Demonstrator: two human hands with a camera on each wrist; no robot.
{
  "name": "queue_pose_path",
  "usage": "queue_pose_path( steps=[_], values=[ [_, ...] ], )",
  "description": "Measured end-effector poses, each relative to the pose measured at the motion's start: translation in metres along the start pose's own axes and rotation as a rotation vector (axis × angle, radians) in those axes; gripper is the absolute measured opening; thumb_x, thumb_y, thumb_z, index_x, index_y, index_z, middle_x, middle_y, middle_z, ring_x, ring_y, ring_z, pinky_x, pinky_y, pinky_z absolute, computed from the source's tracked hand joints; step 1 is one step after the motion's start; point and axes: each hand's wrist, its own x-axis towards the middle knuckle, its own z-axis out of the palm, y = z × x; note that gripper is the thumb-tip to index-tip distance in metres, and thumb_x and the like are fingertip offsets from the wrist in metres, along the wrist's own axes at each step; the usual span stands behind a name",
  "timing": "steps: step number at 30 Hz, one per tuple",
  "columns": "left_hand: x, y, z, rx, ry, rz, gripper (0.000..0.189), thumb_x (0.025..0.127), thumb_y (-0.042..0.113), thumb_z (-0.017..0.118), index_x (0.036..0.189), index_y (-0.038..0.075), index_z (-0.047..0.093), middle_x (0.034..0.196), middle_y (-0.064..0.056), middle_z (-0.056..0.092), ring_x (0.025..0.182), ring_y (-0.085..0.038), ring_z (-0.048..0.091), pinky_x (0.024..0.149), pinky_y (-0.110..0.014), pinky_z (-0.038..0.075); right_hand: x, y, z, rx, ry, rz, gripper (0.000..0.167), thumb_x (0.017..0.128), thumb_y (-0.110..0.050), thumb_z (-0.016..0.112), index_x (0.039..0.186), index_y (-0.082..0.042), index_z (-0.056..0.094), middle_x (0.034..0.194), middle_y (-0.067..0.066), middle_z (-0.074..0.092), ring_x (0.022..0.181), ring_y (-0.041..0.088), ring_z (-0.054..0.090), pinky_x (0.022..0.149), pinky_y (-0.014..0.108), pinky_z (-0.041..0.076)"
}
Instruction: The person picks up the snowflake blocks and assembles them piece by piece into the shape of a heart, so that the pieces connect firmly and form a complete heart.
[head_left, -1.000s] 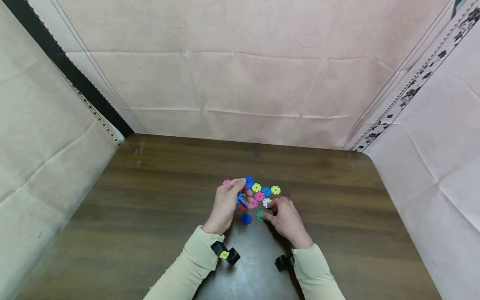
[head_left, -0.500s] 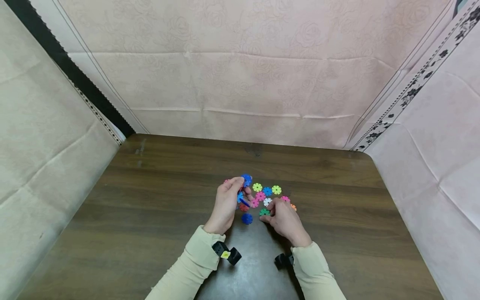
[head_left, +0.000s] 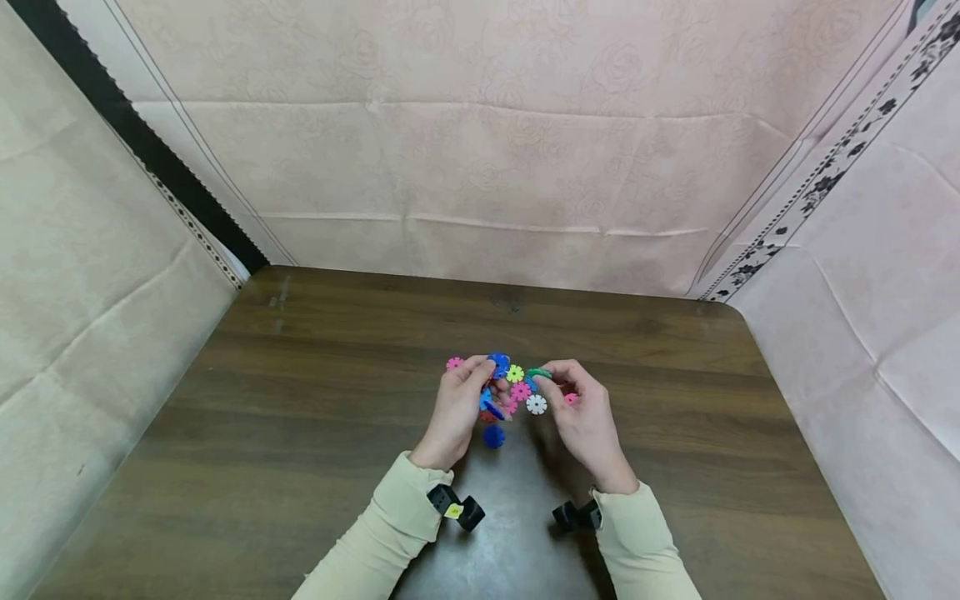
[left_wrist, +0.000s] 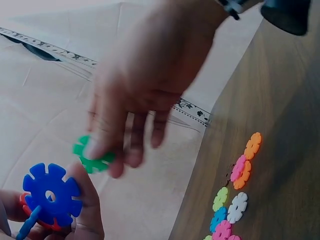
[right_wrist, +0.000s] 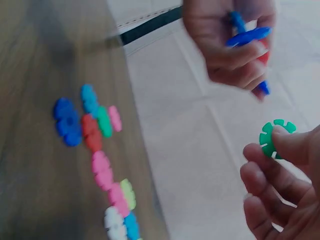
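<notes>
My left hand (head_left: 452,410) grips a small cluster of joined plastic snowflake discs above the table. A dark blue disc (left_wrist: 64,192) faces outward in the left wrist view, with a red disc (left_wrist: 25,202) behind it and another blue piece (left_wrist: 29,223) set edgewise into it. Between thumb and index finger, my right hand (head_left: 588,421) pinches a green snowflake disc (right_wrist: 267,142). The green disc is held close to the cluster, apart from it in the right wrist view. Part of the cluster is hidden by the left fingers.
Loose discs lie on the wooden table (head_left: 337,400) below the hands, among them a white disc (head_left: 536,404), a dark blue disc (head_left: 493,436), a yellow-green disc (head_left: 514,373) and several pink ones. Cloth screens (head_left: 480,167) stand behind and at both sides.
My right hand has taken the green disc from the table and raised it, moving away from me toward the level of the left hand. The left hand stays nearly in place with its cluster.
</notes>
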Motion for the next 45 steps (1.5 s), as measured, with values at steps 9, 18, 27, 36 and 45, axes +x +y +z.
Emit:
queue_pose_path(
  steps=[9, 18, 27, 36, 45],
  values=[
    [-0.002, 0.001, 0.003, 0.016, -0.050, 0.013, 0.032, 0.104, 0.022, 0.047, 0.120, -0.004, 0.057, 0.088, -0.016, 0.061, 0.069, -0.023, 0.064, 0.065, -0.038, 0.058, -0.002, -0.039, 0.003, -0.010, 0.021, -0.104, 0.013, 0.087, -0.003, 0.071, 0.100, -0.005, 0.070, 0.096, 0.005, 0.069, 0.072, 0.020, 0.058, 0.061, 0.025, 0.052],
    [-0.003, 0.000, 0.004, 0.014, -0.056, -0.001, 0.033, 0.105, 0.025, 0.045, 0.116, -0.002, 0.060, 0.087, -0.018, 0.063, 0.071, -0.027, 0.063, 0.068, -0.042, 0.058, -0.004, -0.050, 0.004, -0.047, 0.038, -0.109, 0.015, 0.083, 0.000, 0.074, 0.098, -0.002, 0.073, 0.092, 0.007, 0.071, 0.071, 0.017, 0.060, 0.062, 0.024, 0.052],
    [-0.003, -0.001, 0.005, 0.003, -0.063, 0.002, 0.035, 0.105, 0.027, 0.044, 0.105, -0.002, 0.063, 0.084, -0.016, 0.065, 0.072, -0.030, 0.063, 0.070, -0.044, 0.058, -0.003, -0.020, 0.006, -0.021, 0.069, -0.143, 0.021, 0.082, -0.006, 0.077, 0.100, -0.016, 0.076, 0.094, -0.005, 0.073, 0.073, 0.012, 0.065, 0.063, 0.025, 0.055],
    [-0.003, -0.001, 0.004, -0.001, -0.070, 0.008, 0.037, 0.105, 0.027, 0.044, 0.111, -0.005, 0.062, 0.080, -0.010, 0.065, 0.067, -0.022, 0.064, 0.068, -0.042, 0.058, -0.003, -0.017, 0.004, -0.008, 0.067, -0.140, 0.016, 0.087, -0.015, 0.073, 0.103, -0.015, 0.074, 0.096, -0.002, 0.072, 0.067, 0.018, 0.060, 0.056, 0.026, 0.052],
    [0.000, 0.002, 0.000, 0.040, -0.118, -0.029, 0.037, 0.102, 0.033, 0.050, 0.123, 0.007, 0.066, 0.084, -0.017, 0.065, 0.067, -0.022, 0.064, 0.067, -0.039, 0.058, -0.002, -0.016, 0.003, -0.062, 0.028, -0.158, 0.018, 0.088, -0.002, 0.070, 0.105, -0.007, 0.073, 0.100, 0.006, 0.072, 0.069, 0.021, 0.062, 0.057, 0.024, 0.051]
  ],
)
